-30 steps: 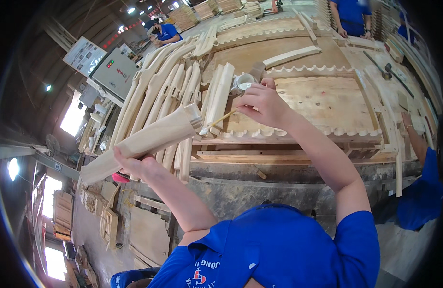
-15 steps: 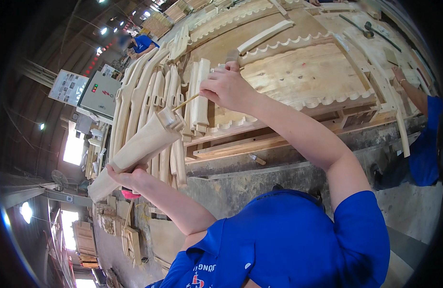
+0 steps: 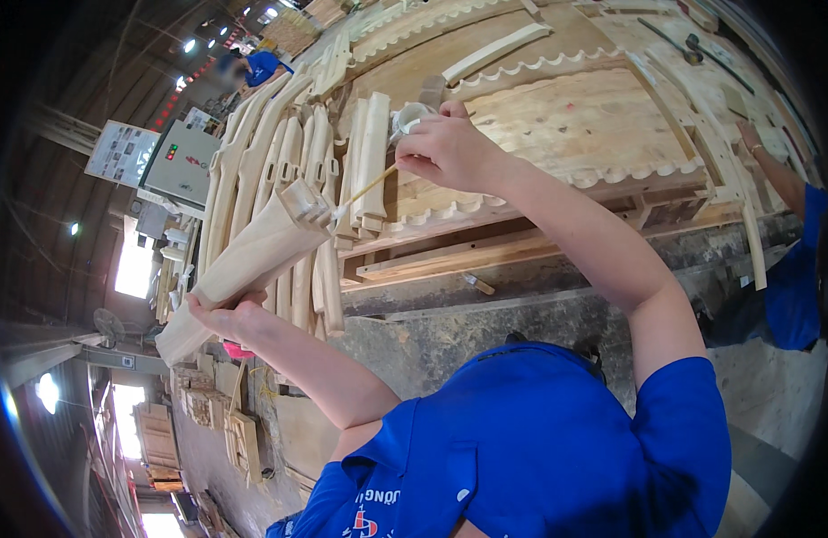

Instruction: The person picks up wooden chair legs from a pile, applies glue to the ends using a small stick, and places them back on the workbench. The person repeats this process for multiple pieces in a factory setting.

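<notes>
Left hand (image 3: 224, 314) gripping wooden leg (image 3: 243, 264), right hand (image 3: 445, 148) pinching brush (image 3: 364, 191), bristles indistinct

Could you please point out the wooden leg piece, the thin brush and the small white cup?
wooden leg piece (image 3: 252, 255), head view, middle of its long face.
thin brush (image 3: 367, 191), head view, on its handle.
small white cup (image 3: 411, 115), head view, on its rim.

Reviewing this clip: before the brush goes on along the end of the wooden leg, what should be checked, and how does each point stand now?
1. Left hand grips the wooden leg from below: ok.
2. Leg's cut end faces the brush: ok.
3. Right hand holds the thin brush: ok.
4. Brush tip touches the cut end: ok.
5. Glue on the brush tip: cannot tell.
6. Small white cup stands by the right hand on the workbench: ok.
</notes>
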`<move>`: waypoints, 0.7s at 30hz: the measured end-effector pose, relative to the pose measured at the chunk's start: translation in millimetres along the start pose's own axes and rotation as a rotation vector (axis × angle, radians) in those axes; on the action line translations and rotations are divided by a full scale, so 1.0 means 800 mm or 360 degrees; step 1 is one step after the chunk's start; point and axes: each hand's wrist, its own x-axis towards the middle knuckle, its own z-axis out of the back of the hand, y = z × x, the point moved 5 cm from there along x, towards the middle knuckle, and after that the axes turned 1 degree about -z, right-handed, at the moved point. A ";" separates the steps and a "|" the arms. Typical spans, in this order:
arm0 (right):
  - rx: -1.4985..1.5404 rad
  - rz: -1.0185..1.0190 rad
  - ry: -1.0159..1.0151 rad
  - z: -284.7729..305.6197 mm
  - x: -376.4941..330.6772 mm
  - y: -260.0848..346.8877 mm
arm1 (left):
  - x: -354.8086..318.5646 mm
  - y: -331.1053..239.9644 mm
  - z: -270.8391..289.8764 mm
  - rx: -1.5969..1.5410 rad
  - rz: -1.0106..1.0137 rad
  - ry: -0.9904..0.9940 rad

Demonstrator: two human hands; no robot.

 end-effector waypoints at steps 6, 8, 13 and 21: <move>-0.0192 -0.0079 -0.0058 -0.012 0.015 0.002 | 0.009 0.008 -0.006 -0.0109 0.0067 0.0093; -0.0271 -0.0079 -0.0147 -0.017 0.012 0.004 | 0.010 0.012 -0.008 -0.0105 0.0098 0.0103; -0.0232 -0.0016 -0.0242 -0.019 -0.005 0.013 | 0.015 0.010 -0.003 -0.0099 0.0085 0.0166; -0.0089 -0.0023 0.0043 0.003 -0.034 0.009 | 0.000 0.018 -0.016 -0.0651 -0.0073 0.0510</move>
